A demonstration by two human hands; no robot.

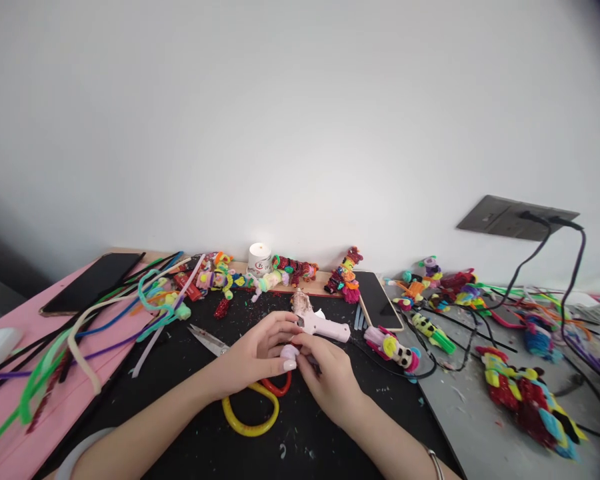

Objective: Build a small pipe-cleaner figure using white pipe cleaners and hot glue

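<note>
Both my hands meet over the black mat (300, 433) at the middle of the table. My left hand (260, 353) and my right hand (330, 380) pinch a small pale lilac fuzzy piece (289, 351) between their fingertips. Under the hands lie scissors (215, 341) with yellow and red handles (253, 413). Just behind the fingers lies a pale pink glue gun (325, 327), not touched.
Loose pipe cleaners (105, 320) spread over the pink board at left, beside a phone (93, 283). Pipe-cleaner figures (347, 273) line the wall with a candle (259, 259). Another phone (377, 300), more figures (530, 393) and black cables (545, 247) crowd the right.
</note>
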